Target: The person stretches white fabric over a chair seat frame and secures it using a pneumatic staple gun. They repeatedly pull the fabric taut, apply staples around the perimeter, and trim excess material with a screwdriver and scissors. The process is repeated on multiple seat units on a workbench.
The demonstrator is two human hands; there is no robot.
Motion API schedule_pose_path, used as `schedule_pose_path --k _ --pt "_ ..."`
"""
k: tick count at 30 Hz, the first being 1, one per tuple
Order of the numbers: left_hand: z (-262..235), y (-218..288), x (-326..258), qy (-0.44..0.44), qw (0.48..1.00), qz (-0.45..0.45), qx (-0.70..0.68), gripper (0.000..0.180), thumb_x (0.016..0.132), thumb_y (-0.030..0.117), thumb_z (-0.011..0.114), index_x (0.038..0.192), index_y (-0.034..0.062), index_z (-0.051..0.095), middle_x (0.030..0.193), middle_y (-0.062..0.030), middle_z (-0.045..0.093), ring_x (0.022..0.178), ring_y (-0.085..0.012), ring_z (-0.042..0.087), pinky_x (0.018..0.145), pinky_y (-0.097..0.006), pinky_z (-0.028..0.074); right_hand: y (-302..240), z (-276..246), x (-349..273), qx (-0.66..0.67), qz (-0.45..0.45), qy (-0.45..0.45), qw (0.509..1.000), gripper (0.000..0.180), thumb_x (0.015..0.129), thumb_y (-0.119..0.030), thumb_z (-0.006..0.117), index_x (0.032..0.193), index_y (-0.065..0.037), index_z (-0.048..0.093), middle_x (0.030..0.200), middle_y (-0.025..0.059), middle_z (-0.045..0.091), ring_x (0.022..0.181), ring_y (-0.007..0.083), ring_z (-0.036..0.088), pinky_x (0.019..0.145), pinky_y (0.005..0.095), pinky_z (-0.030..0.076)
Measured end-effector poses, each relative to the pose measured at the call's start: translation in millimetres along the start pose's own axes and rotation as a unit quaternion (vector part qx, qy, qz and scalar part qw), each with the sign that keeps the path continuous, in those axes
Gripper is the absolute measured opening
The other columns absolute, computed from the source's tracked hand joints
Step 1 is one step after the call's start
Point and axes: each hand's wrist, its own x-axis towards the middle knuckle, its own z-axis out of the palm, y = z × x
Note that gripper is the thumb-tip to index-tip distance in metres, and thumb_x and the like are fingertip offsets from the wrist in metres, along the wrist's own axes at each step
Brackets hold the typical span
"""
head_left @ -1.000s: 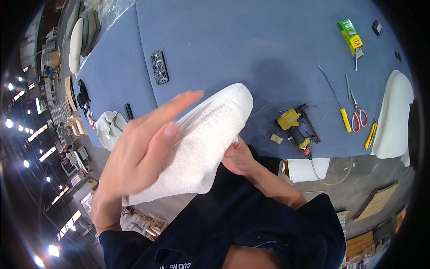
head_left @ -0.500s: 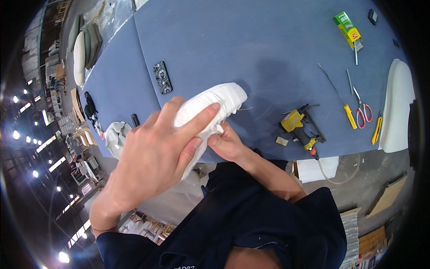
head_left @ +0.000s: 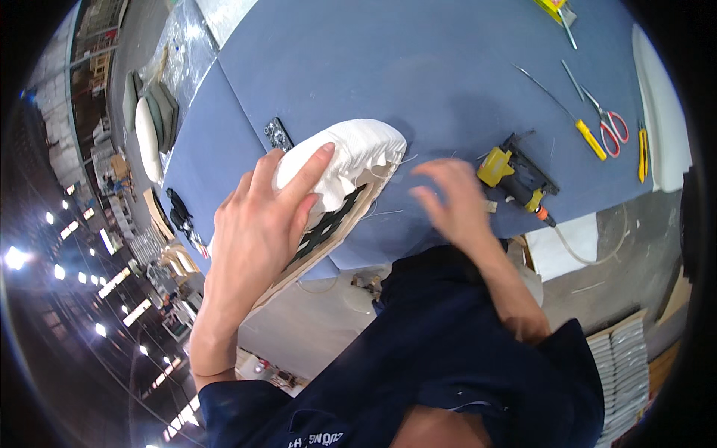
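A white fabric-covered seat pad (head_left: pixel 357 142) is tipped up on its edge in front of me. My left hand (head_left: pixel 252 216) grips its upper side, thumb and fingers closed on the cloth. Along the underside show a pale wooden frame (head_left: pixel 342 237) and black webbing (head_left: pixel 323 230), with gathered cloth and loose threads at the rim. My right hand (head_left: pixel 457 205) is off the pad, fingers apart and slightly blurred, holding nothing. It hovers between the pad and a yellow-and-black staple gun (head_left: pixel 514 178) lying on the blue-covered table (head_left: pixel 418 67).
To the right lie a yellow-handled screwdriver (head_left: pixel 590 140), red-handled scissors (head_left: pixel 614 133), a yellow cutter (head_left: pixel 642 155) and a long white padded piece (head_left: pixel 663 112). An air hose (head_left: pixel 601 260) trails off the table edge. A patterned phone (head_left: pixel 278 133) sits behind the pad.
My right hand has let go of the pad's edge and moved right, toward the staple gun. The pad is turned so that its frame and webbing show. The view has shifted.
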Motion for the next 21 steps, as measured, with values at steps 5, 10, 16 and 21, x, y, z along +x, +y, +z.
schedule_pose_path --k 5,10,16,21 --pt "10 1 2 0.048 0.998 0.036 0.017 0.055 0.105 0.024 0.071 0.157 0.0333 0.06 0.129 -0.0218 0.068 0.096 -0.038 0.076 0.077 -0.048 0.064 112 -31 -103 -0.429 0.119 0.086 0.891 0.079 0.088 -0.005 0.077 0.161 -0.009 0.049 0.131 0.018 0.064 0.124 0.0412 0.062 0.108 0.0525 0.049" --pt "6 5 5 0.026 0.998 0.032 0.042 0.054 0.106 0.026 0.069 0.158 0.0351 0.06 0.131 -0.0187 0.07 0.101 -0.0408 0.076 0.081 -0.05 0.063 149 -36 -89 -0.411 0.167 -0.028 0.896 0.084 0.087 -0.005 0.073 0.166 -0.008 0.043 0.129 0.0199 0.068 0.121 0.0381 0.067 0.101 0.0482 0.054" --pt "16 3 -5 0.032 0.998 0.032 0.038 0.056 0.105 0.025 0.07 0.159 0.0355 0.059 0.131 -0.0168 0.072 0.101 -0.0416 0.076 0.087 -0.051 0.061 3 -69 -36 -0.018 0.268 -0.012 0.963 0.052 0.095 -0.032 0.08 0.132 0.003 0.069 0.102 0.0226 0.08 0.095 0.0405 0.079 0.083 0.0476 0.062" --pt "14 5 -1 0.038 0.998 0.041 0.026 0.06 0.102 0.022 0.074 0.159 0.0353 0.059 0.129 -0.0165 0.072 0.1 -0.0407 0.076 0.086 -0.05 0.062 -85 13 -81 0.281 0.045 0.061 0.957 0.036 0.09 -0.025 0.084 0.12 -0.005 0.077 0.108 0.0104 0.082 0.099 0.0289 0.078 0.091 0.0461 0.055"
